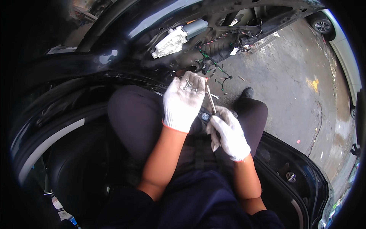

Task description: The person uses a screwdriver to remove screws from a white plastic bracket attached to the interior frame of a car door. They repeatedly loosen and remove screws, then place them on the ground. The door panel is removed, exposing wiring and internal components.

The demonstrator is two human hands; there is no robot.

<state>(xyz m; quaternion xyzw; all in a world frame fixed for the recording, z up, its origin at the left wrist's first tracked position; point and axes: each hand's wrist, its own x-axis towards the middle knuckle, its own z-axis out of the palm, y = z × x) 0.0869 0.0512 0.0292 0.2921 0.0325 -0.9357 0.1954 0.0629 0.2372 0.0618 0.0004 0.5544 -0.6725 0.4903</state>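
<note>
My left hand [185, 101], in a white knit glove with an orange cuff, is turned palm up with its fingers curled. Several small metal screws [189, 87] lie cupped in it. Close by, my gloved right hand [230, 133] grips a screwdriver [211, 98]; its slim metal shaft points up beside the left fingers, and the glove covers most of its handle. Something small and red shows near the shaft's tip. Below the shaft, between my thighs, is a black piece with a round badge [205, 116].
A black car door panel [126, 53] spans the far side, with a white and grey motor unit [177, 38] on it. Green-taped wiring [213, 63] hangs toward the concrete floor [282, 87]. A light-coloured car [341, 49] stands at right. Black trim surrounds my legs.
</note>
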